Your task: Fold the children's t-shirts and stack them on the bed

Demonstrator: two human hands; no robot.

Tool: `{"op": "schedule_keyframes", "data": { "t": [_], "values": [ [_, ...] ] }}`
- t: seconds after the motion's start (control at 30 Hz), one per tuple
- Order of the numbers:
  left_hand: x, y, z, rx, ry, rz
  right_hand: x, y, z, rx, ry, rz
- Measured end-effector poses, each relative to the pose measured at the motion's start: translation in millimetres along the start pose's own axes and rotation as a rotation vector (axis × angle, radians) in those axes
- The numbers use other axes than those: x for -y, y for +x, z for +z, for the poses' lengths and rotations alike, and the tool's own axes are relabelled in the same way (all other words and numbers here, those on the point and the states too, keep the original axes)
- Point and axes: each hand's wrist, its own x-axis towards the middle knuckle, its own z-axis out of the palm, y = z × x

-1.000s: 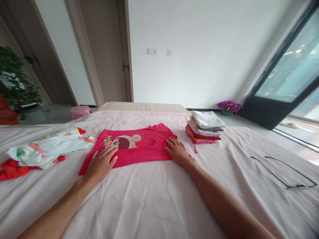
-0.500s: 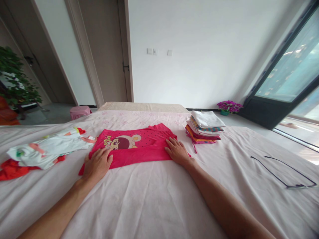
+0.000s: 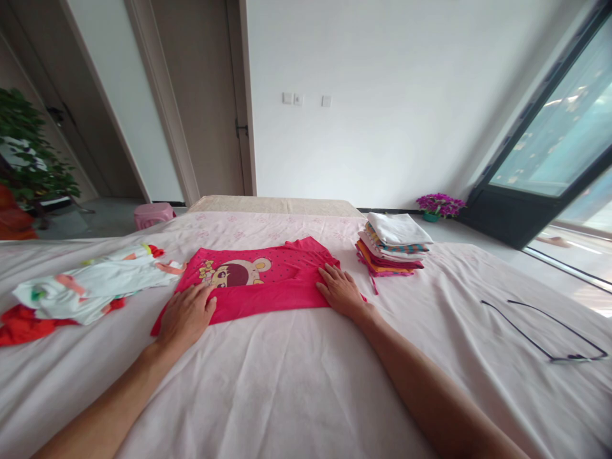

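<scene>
A bright pink shirt (image 3: 272,296) with a cartoon figure lies on the pale sheet (image 3: 268,382), its near side folded over in a long strip. My left hand (image 3: 186,315) rests flat on the shirt's left end, fingers stretched out. On its right end lies my right hand (image 3: 342,290), palm down with the fingers extended. Neither hand grips the cloth. Just right of the shirt stands a stack of folded clothes (image 3: 392,245) with a white piece on top. Rumpled white and red clothes (image 3: 95,280) lie to the left, close to the shirt's edge.
Glasses (image 3: 549,338) lie on the sheet at the right. Beyond the bed are a pink stool (image 3: 153,215), a pot of purple flowers (image 3: 440,205) and a leafy plant (image 3: 29,153). A door (image 3: 196,95) and a white wall (image 3: 363,146) stand behind.
</scene>
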Motion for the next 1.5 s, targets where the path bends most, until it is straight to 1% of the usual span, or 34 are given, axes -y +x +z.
{"op": "schedule_keyframes", "data": {
  "t": [0.17, 0.4, 0.97, 1.17, 1.37, 1.5],
  "values": [
    [1.5, 0.6, 1.2, -0.033, -0.032, 0.041, 0.5, 0.2, -1.4, 0.007, -0.002, 0.001],
    [4.5, 0.8, 7.5, -0.072, -0.049, 0.042, -0.9, 0.7, 1.2, -0.007, -0.001, -0.007],
    [9.8, 1.3, 16.5, -0.094, -0.045, 0.060, -0.3, 0.6, 0.8, -0.006, -0.019, -0.012],
    [9.5, 1.5, 16.0, -0.089, -0.062, 0.077, -1.3, 0.6, 2.0, -0.015, -0.014, -0.014],
    [9.4, 1.4, 16.6, -0.104, -0.092, 0.064, -1.2, 1.3, 2.1, -0.018, -0.015, -0.017],
    [9.2, 0.9, 17.1, -0.105, -0.065, 0.057, -0.5, 1.3, 1.7, -0.011, -0.012, -0.010]
  ]
}}
